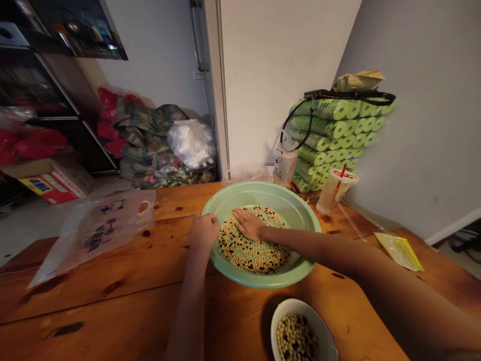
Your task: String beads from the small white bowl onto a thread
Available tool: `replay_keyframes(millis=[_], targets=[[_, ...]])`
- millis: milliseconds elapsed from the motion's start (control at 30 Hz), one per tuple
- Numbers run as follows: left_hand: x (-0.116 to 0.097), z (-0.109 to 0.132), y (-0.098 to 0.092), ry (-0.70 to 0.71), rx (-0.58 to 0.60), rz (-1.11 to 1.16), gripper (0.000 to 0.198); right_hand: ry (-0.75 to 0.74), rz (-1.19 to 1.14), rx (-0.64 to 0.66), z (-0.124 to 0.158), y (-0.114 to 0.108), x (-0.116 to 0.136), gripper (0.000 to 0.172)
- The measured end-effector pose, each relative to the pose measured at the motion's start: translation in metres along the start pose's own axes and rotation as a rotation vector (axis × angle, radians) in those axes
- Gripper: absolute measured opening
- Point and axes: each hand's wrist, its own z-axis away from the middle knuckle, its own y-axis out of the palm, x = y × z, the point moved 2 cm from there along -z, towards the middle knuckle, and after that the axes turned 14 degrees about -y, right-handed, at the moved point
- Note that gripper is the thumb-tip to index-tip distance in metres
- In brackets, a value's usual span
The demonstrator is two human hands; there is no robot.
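Observation:
A wide light-green basin stands on the wooden table and holds a layer of mixed pale and dark beans. My left hand is closed over the basin's near left rim, gripping it. My right hand lies flat, palm down, on the beans inside the basin, fingers stretched toward the left. A small white bowl with more mixed beans sits at the table's near edge, in front of the basin.
A clear printed plastic bag lies on the table's left. Behind the basin stand a drink cup with a red straw, a small bag and stacked green rolls. A yellow packet lies at right.

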Motion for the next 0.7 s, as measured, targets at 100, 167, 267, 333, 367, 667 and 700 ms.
replay_keyframes(millis=[100, 167, 267, 333, 367, 667, 700], targets=[[0.0, -0.001, 0.001, -0.004, 0.004, 0.005, 0.028, -0.001, 0.007, -0.005, 0.0, 0.001, -0.001, 0.04], [0.0, -0.001, 0.001, -0.003, 0.007, 0.006, 0.028, 0.001, 0.008, -0.005, -0.001, 0.001, -0.001, 0.041], [0.0, 0.0, 0.0, 0.0, 0.004, 0.007, 0.028, 0.007, 0.004, 0.007, -0.001, 0.003, -0.002, 0.043], [0.0, 0.0, 0.0, 0.0, 0.003, 0.006, 0.028, 0.013, -0.003, 0.015, -0.001, 0.005, -0.002, 0.044], [0.0, 0.0, 0.0, -0.001, 0.004, 0.004, 0.028, 0.02, -0.006, 0.018, -0.001, 0.005, -0.003, 0.044], [0.001, -0.003, 0.002, -0.001, -0.003, -0.01, 0.028, 0.079, -0.031, 0.043, -0.002, 0.014, 0.015, 0.055], [0.001, -0.002, 0.002, -0.002, -0.004, -0.011, 0.028, 0.041, -0.041, 0.057, -0.002, 0.015, 0.022, 0.056]])
